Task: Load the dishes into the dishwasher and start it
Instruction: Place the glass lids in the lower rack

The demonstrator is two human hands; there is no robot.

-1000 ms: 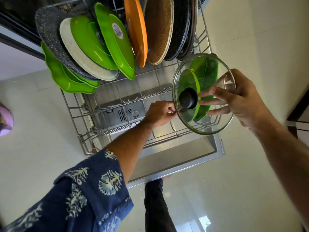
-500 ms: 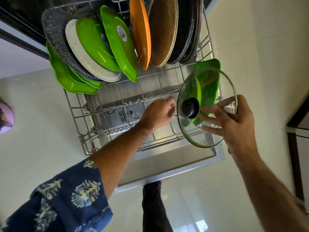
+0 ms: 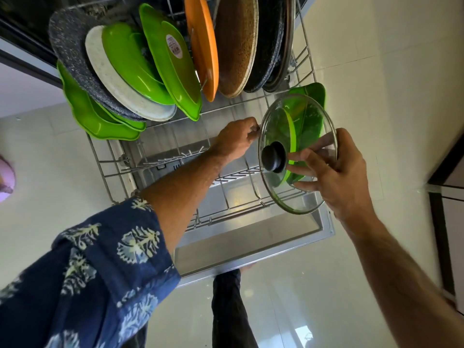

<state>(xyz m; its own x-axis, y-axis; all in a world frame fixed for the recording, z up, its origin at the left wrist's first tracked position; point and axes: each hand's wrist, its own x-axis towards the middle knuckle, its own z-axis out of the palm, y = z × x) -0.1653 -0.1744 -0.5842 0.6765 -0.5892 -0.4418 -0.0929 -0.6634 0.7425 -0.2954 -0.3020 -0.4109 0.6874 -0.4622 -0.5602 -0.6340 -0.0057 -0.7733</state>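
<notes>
Pale floor tiles (image 3: 376, 71) surround the pulled-out lower rack (image 3: 160, 162). At three o'clock, the right hand (image 3: 341, 177) grips a glass lid (image 3: 308, 136) on edge; the left hand (image 3: 236, 139) pinches its rim. Loading continues: next, seat it between tines. One green plate (image 3: 173, 69) carries an unreadable sticker.
</notes>
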